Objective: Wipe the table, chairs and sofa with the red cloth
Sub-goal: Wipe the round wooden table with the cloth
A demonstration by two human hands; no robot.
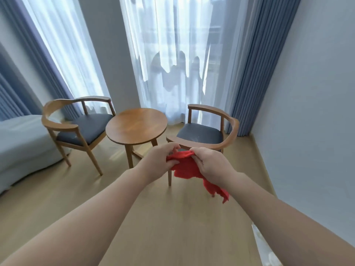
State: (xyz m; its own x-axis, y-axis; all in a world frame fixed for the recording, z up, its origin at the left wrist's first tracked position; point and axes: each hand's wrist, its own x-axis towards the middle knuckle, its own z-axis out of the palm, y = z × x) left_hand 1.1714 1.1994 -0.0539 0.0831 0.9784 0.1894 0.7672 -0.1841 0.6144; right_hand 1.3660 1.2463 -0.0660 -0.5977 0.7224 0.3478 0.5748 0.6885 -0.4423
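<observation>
Gripping red cloth (185, 167) between both hands, left hand (157, 160), right hand (212, 164), round table (136, 126) beyond

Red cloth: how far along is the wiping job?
Done: no sign of wiping shows. In hand: left hand and right hand both grip the cloth in the air, touching no furniture. Left: table, left chair, right chair, sofa.
</observation>
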